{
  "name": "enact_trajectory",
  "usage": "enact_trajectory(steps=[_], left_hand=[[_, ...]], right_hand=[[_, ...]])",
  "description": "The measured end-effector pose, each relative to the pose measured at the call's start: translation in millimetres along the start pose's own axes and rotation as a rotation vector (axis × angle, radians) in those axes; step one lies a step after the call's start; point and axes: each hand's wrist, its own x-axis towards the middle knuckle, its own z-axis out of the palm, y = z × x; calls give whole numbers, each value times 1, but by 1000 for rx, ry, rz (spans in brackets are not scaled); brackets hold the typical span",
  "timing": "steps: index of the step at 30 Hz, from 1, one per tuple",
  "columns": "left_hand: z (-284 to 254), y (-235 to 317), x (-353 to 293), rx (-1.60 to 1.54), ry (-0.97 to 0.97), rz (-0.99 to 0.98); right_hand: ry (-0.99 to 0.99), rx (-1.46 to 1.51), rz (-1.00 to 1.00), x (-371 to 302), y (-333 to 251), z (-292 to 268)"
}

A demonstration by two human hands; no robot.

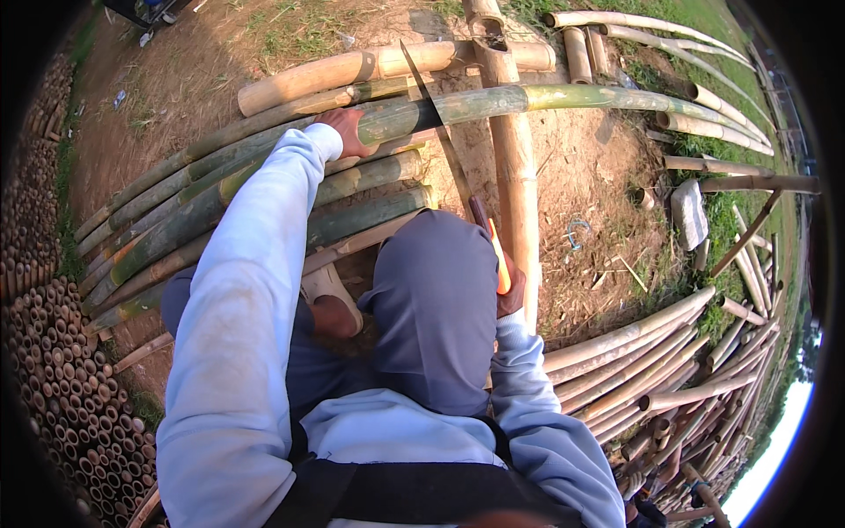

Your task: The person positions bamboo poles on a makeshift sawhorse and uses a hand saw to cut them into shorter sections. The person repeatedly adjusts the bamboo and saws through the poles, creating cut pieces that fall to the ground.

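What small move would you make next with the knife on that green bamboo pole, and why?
Probably draw the knife down into the green bamboo pole: the left hand already steadies the pole, and the right hand holds the blade across it.

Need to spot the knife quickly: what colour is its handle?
Orange, on the knife handle in the right hand; clearest in the head view.

Outdoors in daylight: bare dirt ground [581,176] w/ patchy grass [299,31] at the top edge, cut bamboo stacked end-on [53,370] at left, loose pole piles [669,378] lower right & a flat stone [688,214] nearby.
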Motion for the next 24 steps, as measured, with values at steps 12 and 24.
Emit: enact_trajectory(steps=[12,24], left_hand=[[0,-10,12,-54,-1,15],[-3,-12,15,-57,-99,-6]], right_hand=[[8,242,44,58,-9,32],[54,124,64,-15,-24,8]])
